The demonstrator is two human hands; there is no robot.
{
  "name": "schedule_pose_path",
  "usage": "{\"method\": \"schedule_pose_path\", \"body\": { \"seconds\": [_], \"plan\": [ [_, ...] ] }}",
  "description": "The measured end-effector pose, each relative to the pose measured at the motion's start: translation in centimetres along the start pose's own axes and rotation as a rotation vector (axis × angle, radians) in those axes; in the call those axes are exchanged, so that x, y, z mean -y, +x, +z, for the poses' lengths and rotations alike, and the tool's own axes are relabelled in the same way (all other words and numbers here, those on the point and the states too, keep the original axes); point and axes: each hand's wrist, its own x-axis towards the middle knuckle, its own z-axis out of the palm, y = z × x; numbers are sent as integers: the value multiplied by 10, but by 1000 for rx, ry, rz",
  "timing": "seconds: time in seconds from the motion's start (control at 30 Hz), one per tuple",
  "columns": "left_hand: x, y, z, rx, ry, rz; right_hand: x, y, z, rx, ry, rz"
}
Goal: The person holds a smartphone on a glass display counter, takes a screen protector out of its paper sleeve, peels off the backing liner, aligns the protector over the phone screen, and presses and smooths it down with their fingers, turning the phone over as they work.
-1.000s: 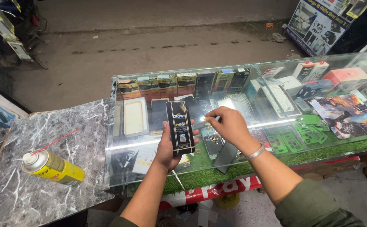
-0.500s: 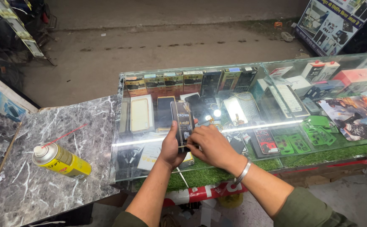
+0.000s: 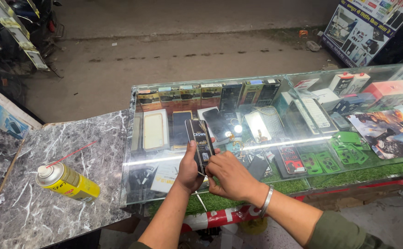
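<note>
Gripping phone (image 3: 200,144) above glass case (image 3: 275,152): left hand (image 3: 190,168) wraps edges, right hand (image 3: 231,177) pinches bottom; looks light, stiff, slippery.

Both forearms are bare. The right hand (image 3: 231,177) wears a plain silver metal bangle (image 3: 267,201) at the wrist, and an olive-green sleeve (image 3: 337,233) is pushed up near that elbow. The left hand (image 3: 188,169) carries no jewellery.

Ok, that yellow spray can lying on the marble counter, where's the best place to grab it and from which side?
Grip the spray can around the middle of its yellow body, coming down from above. It lies on its side on the marble counter, so the round body is exposed, and the thin red straw at the nozzle end is best avoided.
</note>
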Motion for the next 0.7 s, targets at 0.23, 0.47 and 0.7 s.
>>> {"method": "schedule_pose_path", "body": {
  "seconds": [0.23,0.47,0.7],
  "plan": [
    [6,-1,1,93,247,142,-3,5,0,8,34,-40],
    [4,-1,-2,46,25,31,6,2,1,-30,32,-60],
    [-12,7,4,-168,-164,81,35,-1,-2,254,139,-326]
  ]
}}
